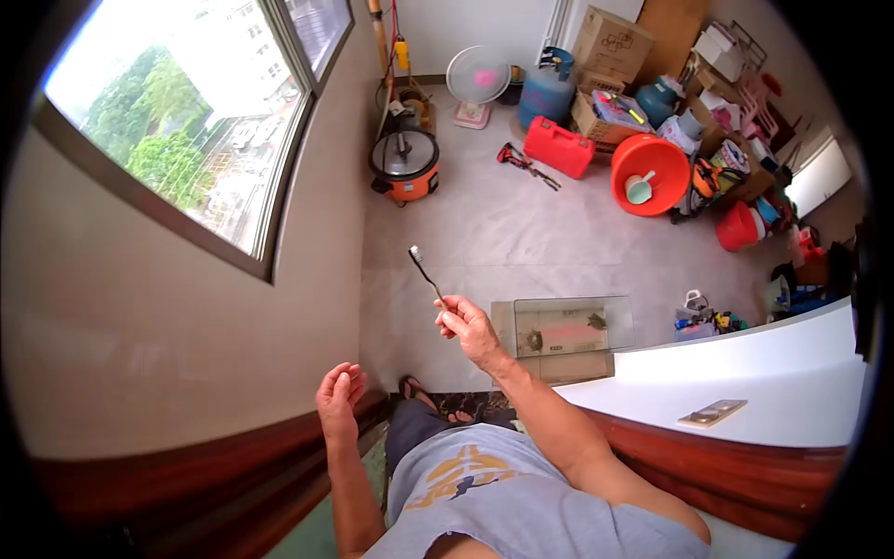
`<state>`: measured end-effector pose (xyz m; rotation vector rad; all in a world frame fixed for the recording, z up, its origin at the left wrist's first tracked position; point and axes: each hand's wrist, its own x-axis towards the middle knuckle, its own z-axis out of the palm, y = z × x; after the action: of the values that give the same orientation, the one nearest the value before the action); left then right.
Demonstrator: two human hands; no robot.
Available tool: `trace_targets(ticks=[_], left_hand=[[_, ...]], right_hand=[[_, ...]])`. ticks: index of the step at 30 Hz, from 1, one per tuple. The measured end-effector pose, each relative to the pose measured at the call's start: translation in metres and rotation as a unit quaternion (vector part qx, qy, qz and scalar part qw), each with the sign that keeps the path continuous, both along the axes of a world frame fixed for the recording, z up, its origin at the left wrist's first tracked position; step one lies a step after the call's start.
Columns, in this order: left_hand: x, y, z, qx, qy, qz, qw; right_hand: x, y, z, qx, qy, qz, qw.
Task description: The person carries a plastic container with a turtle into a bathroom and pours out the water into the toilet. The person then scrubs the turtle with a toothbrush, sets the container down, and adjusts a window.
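In the head view, my right hand [466, 328] pinches the lower end of a toothbrush [427, 276]. Its dark, thin handle slants up and left, with pale bristles at the top end. The brush is in the air over the grey floor. My left hand [340, 399] is raised near the wall on the left, its fingers curled in against the thumb, and nothing shows in it. Just right of my right hand, a clear glass tank [622, 321] stands on the floor over flattened cardboard. Two small dark turtle-like shapes [533, 340] show in it.
An orange pot with a lid [406, 166] stands by the left wall under the window. Farther back are a red case [559, 147], an orange-red basin [669, 168] with a ladle in it, and stacked boxes [610, 45]. A white ledge [745, 382] borders the right side.
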<state>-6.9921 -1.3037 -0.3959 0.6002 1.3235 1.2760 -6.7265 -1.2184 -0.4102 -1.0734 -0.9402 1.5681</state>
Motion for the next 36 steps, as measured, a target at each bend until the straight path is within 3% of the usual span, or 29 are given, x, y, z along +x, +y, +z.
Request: trace_targets(ticks=[6,11,14,20,26,30,36], left_hand=[[-0.017,0.12,-0.005,-0.005,-0.007,-0.001,1.0],[-0.04,0.223,0.018,0.004,0.017,0.018,1.0],[-0.061,0.275,0.012,0.013,0.028,0.003,1.0],[-0.084,0.358,0.02,0.001,0.03,0.038,0.999],[-0.088,0.417,0.003,-0.04,0.034,0.128,0.99],[-0.083,0.454,0.001,-0.056,0.043,0.229,0.971],[-0.057,0.477,0.009,-0.089,0.016,0.362,0.928]], right_hand=[[-0.023,0.109,-0.01,0.039,-0.092,0.009,0.995],[-0.063,0.21,0.002,0.089,-0.272,0.036,0.958],[-0.087,0.278,0.001,0.246,-0.372,0.034,0.894],[-0.123,0.408,0.006,0.293,-0.4,0.111,0.861],[-0.182,0.554,-0.013,0.522,-0.457,0.205,0.69],[-0.247,0.623,-0.044,0.638,-0.424,0.28,0.578],[-0.319,0.659,-0.084,0.689,-0.371,0.364,0.505]])
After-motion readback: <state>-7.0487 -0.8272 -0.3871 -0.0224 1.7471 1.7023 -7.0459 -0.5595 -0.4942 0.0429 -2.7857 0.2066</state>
